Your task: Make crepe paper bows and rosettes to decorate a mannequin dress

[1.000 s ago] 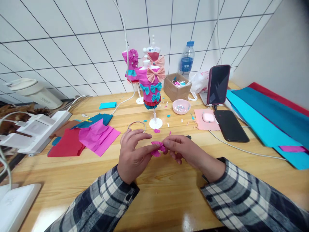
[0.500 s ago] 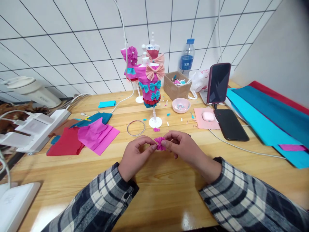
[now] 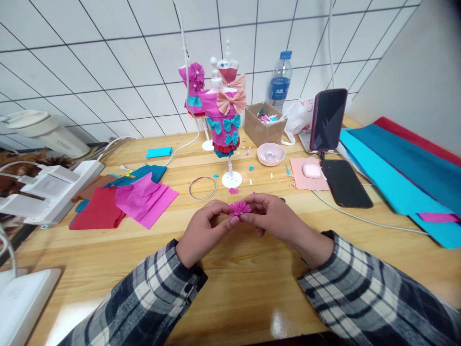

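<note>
Between my fingertips is a small magenta pleated paper rosette (image 3: pixel 239 207), fanned out and held just above the wooden table. My left hand (image 3: pixel 208 225) pinches its left and lower edge with thumb and forefinger. On the other side my right hand (image 3: pixel 273 216) grips it the same way, the two thumbs almost touching. Directly beyond stands a miniature dress form (image 3: pixel 225 117) in magenta paper with turquoise bows and a peach bow. A magenta scrap (image 3: pixel 234 191) lies by its base. To the left of it rests a thin metal ring (image 3: pixel 202 188).
Crepe paper sheets lie at left, a magenta one (image 3: pixel 147 199) and a red one (image 3: pixel 99 211), near a power strip (image 3: pixel 68 187). Behind are a pink bowl (image 3: pixel 271 154), a cardboard box (image 3: pixel 264 124) and a bottle (image 3: pixel 280 81). A black phone (image 3: pixel 345 183) lies at right with a cable.
The rosette has been spread wider and its pleats now show more fully above the thumbs. My thumbs have come closer together below it. The view has shifted slightly.
</note>
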Demonstrator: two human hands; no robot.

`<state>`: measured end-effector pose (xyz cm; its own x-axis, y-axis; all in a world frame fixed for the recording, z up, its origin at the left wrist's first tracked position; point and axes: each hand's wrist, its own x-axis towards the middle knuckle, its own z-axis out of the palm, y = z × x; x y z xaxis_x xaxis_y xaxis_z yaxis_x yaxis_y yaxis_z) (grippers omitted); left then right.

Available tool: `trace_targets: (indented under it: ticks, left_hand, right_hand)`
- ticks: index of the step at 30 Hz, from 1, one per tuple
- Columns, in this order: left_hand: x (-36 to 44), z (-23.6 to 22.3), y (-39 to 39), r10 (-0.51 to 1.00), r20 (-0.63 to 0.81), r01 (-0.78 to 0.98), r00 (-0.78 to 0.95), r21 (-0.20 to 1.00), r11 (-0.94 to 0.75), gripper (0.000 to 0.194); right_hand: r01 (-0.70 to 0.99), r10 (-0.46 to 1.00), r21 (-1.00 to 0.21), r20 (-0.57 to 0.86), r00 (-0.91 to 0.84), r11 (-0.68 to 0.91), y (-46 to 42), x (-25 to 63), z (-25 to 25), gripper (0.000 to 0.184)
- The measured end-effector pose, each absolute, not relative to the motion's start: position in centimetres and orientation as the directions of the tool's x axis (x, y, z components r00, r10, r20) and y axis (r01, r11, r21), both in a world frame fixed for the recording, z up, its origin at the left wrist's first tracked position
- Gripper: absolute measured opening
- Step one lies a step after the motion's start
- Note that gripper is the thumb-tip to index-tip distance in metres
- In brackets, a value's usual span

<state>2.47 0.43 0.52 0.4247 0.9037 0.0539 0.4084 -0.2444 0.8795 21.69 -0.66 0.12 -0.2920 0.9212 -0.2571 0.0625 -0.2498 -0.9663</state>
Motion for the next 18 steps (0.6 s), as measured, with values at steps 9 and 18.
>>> trace_targets:
  ticks: [9, 18]
  left_hand:
    - [2.17, 0.42, 0.82, 0.898, 0.071, 0.392, 0.434, 0.883, -0.259, 0.015]
    - [2.25, 0.4, 0.64, 0.911, 0.132, 0.396, 0.391, 0.869, -0.296, 0.017]
  right_hand:
    - [0.134, 0.884, -0.948, -0.317, -0.344, -0.288, -0.45, 22.05, 0.47, 0.029]
    - [0.122, 0.919, -0.955, -0.294, -0.263, -0.27, -0.65, 21.74, 0.31, 0.023]
